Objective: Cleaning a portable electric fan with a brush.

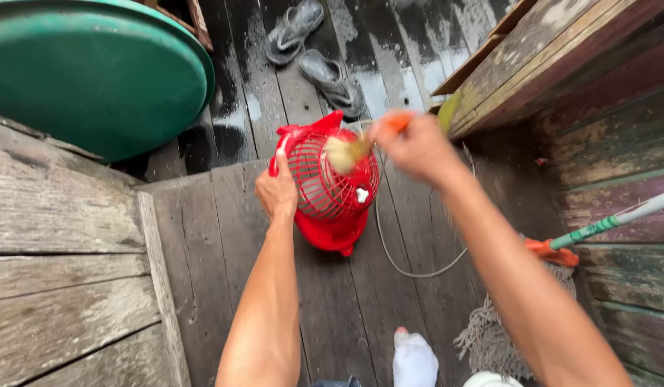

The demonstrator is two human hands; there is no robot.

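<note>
Head view, looking down on a red fan [332, 190] standing on dark floor planks [224, 236], grille up and tilted toward the camera. Left hand [277, 192] clamped on the fan's left rim, fingers wrapped over the red edge, steadying it. Right hand [416, 147] above and to the right of the fan, clenched round the orange handle of a brush [353, 149]; blurred with motion, so finger detail hard to read. Brush lying roughly level, long axis running from the right hand leftward across the grille, pale bristles touching or just over the upper middle of the wire cage; cannot tell which. Fan thus directly left of and just below the right grip, and right against the left grip; left hand nearer, already in contact.

Grey cord [396, 265] curling from behind the fan down to its right side across the planks. Pair of grey sandals [318, 54] well beyond the fan, on wet boards. Large green tub [95, 72] up and left of the fan, well apart. Weathered grey boards [67, 236] to the fan's left. Mop [561, 251] to the right of the fan, orange collar and green-white handle slanting up toward a painted wooden wall [604, 143], its grey strands spread on the floor. White-socked foot [413, 358] below the fan, near the bottom edge.
</note>
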